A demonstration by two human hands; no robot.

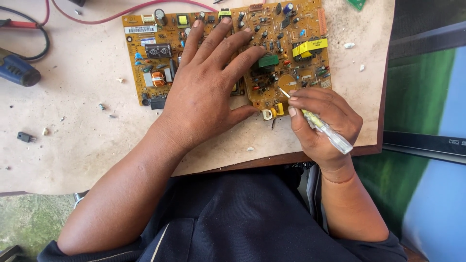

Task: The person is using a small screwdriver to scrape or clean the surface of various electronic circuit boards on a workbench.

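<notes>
**Two yellow boards on the bench, screwdriver tip down on the right one**

The person's left hand (206,92) is laid flat with the fingers spread, palm down, pressing across the seam where the two yellow circuit boards meet. It isn't gripping anything, just resting on top. Fingertips reach toward the far edge, and the thumb points right along the near edge of the right circuit board (286,48).

The right hand (323,121) is closed around a small clear-handled screwdriver (318,123), held like a pen. The metal tip touches the right circuit board near its near edge, just beside a round tan part. The clear handle sticks out past the hand toward the near right.

The left circuit board (150,53) sits just left of the other, partly under the palm. It has a black transformer block, a small orange coil and some capacitors. The right board carries a yellow block, a green component and a bunch of small caps.

Both boards lie toward the far side of a pale, scuffed worktable (73,140). On the far left there's a blue tool handle (17,70) with black and red cables (46,29) looping near it. A small black part (25,137) lies alone on the left, well apart from the boards. A flat screen (427,121) leans at the right of the table.
</notes>
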